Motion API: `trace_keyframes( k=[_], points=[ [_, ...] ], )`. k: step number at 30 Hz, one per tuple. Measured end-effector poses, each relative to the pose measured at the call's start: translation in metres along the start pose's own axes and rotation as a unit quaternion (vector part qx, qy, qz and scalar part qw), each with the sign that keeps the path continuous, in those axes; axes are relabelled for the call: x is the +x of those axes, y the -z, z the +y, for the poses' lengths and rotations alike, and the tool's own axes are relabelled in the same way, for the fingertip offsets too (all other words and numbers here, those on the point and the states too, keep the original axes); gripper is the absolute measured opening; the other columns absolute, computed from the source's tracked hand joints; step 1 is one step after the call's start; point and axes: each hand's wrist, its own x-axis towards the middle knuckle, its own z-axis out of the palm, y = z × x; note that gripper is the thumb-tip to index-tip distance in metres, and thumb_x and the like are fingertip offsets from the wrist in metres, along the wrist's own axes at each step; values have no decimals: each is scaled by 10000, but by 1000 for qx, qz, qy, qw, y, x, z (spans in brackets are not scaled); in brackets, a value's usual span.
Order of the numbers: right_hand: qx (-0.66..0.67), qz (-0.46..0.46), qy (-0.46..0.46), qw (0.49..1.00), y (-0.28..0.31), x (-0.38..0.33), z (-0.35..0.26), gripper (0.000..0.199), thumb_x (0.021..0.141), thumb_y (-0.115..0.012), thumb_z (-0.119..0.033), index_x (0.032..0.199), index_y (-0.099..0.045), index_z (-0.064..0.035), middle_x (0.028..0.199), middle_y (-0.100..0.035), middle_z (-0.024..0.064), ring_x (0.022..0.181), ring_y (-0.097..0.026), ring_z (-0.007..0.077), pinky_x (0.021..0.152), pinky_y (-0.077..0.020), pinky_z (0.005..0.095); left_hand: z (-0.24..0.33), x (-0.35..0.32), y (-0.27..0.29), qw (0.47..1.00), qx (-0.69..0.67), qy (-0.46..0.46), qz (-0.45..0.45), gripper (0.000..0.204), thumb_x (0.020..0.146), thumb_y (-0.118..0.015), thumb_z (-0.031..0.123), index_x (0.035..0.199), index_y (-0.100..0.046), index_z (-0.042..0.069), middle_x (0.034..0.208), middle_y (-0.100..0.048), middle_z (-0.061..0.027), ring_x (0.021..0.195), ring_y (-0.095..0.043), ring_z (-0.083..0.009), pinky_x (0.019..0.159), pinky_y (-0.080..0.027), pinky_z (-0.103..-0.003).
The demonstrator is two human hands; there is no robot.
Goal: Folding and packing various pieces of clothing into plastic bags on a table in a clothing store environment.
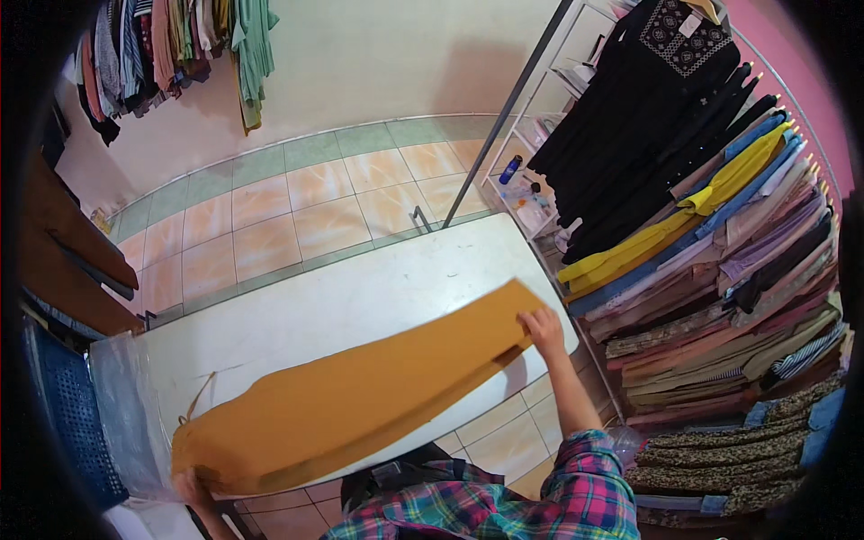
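Note:
A pair of mustard-brown trousers [360,391], laid lengthwise with one leg over the other, stretches across the white table [432,261]. Its waist end lies at the left, where a thin drawstring [200,400] trails onto the tabletop. My right hand [544,331] grips the hem end at the table's right, fingers closed on the cloth, and the lower edge there is slightly lifted. At the near left, my left hand [191,487] holds the waist corner; its fingers are partly hidden by the cloth.
Clear plastic sheets [130,405] lie at the table's left end beside a blue plastic basket [72,414]. Brown trousers [72,252] hang at left. Packed clothes [702,225] hang on a rail along the right, near a white shelf [531,202]. A dark pole [504,117] rises behind the table.

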Motion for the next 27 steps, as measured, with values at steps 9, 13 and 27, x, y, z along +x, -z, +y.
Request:
trace_keyframes(
  k=[9,13,27],
  points=[
    [-41,-68,-55,995,-28,-70,21,106,670,-536,-85,774,-532,-104,726,-499,45,723,-497,215,628,-410,341,61,-1,-30,993,61,68,-73,217,752,-463,65,966,-486,37,890,-509,-141,863,-499,-324,732,-394,-444],
    [-74,-45,-52,995,-23,-60,26,76,682,-539,-103,750,-507,-113,733,-503,42,723,-492,211,637,-412,327,61,-8,-11,986,120,101,-57,268,750,-457,32,1014,-490,56,984,-524,-164,898,-503,-344,764,-395,-455],
    [-31,-193,-34,980,-28,-76,39,125,697,-535,-60,816,-528,-96,795,-536,59,828,-508,221,689,-418,347,95,-4,-8,992,65,88,-67,139,706,-472,31,842,-496,43,823,-504,-126,809,-495,-308,689,-385,-417]
  ],
)
